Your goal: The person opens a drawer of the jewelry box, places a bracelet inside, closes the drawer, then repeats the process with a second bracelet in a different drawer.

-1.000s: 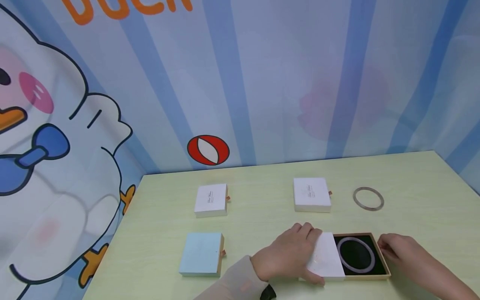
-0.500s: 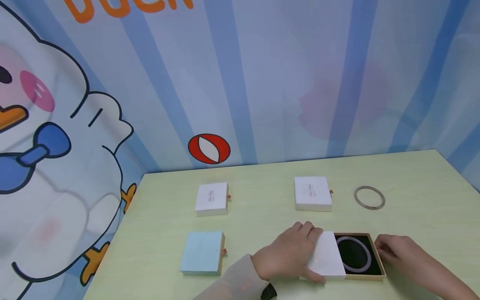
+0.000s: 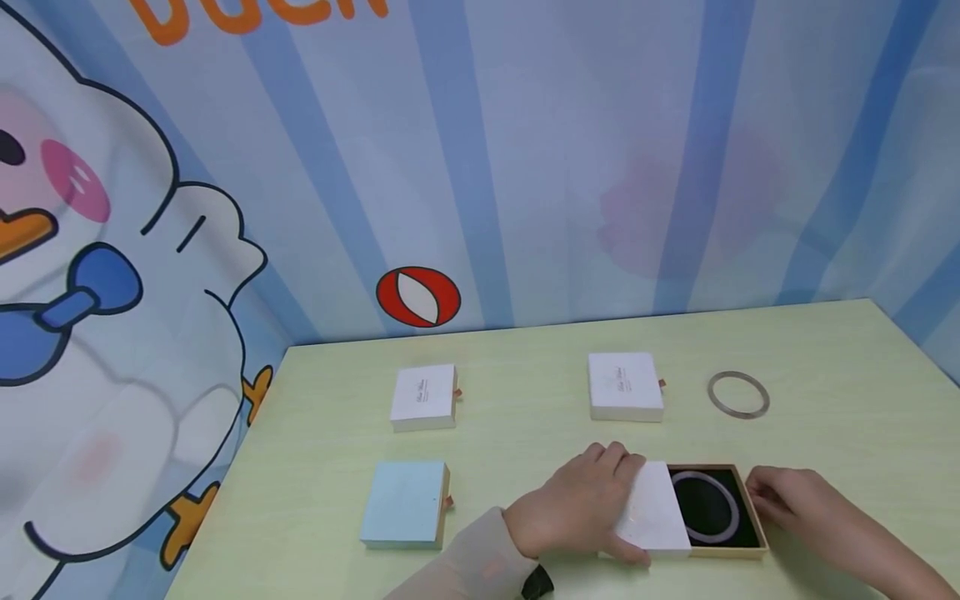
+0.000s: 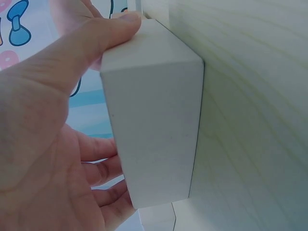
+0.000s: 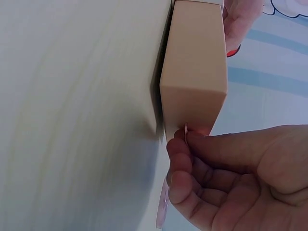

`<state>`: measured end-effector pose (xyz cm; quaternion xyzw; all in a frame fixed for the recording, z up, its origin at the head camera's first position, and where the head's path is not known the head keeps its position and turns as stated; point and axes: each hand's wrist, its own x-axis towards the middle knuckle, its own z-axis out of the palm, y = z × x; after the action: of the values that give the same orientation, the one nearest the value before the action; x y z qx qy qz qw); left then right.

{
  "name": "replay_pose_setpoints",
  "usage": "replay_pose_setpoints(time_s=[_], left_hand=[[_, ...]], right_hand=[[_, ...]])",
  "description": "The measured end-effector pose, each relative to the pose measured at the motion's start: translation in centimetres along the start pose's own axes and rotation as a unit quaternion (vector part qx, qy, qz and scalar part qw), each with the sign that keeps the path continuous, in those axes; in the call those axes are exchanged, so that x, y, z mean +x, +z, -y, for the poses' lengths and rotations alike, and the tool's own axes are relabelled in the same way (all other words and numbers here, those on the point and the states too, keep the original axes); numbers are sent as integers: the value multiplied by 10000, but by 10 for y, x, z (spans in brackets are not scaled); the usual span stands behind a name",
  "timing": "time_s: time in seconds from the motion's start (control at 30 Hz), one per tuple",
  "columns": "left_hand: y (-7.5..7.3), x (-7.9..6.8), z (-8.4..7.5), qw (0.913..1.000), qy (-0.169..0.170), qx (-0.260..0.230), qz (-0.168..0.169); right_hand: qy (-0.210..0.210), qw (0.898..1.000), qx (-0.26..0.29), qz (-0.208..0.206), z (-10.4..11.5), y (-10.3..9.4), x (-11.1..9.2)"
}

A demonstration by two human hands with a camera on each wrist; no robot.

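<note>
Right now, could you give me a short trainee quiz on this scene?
1. How many bangles show in the head view?
2. True or false: the left hand holds the light blue box.
3. The right hand pinches (a) the red ball picture, (b) the ribbon tab, (c) the backdrop.

Key: 1. Two: one in the open drawer, one on the table. 2. False; it holds the white sleeve. 3. b.

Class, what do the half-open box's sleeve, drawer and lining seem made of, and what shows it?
Sleeve: probably card, matte white; plain flat faces, crisp edges.
Drawer: likely card too, smooth tan; neat folded-looking corners.
Lining: perhaps foam or velvet; black, shows no shine.
</note>
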<state>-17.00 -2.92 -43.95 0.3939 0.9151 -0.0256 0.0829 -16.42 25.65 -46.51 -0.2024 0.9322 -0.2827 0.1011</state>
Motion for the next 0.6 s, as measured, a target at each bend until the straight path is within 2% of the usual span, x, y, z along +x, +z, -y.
replay_pose_setpoints(time_s=[0.3, 0.6], left_hand=[[-1, 0, 0, 10000, -12, -16, 13], [-2, 0, -1, 10000, -59, -75, 26]], right_hand=[[-298, 9992, -134, -227, 0, 2, 1], [-128, 9996, -128, -195, 2, 3, 1]])
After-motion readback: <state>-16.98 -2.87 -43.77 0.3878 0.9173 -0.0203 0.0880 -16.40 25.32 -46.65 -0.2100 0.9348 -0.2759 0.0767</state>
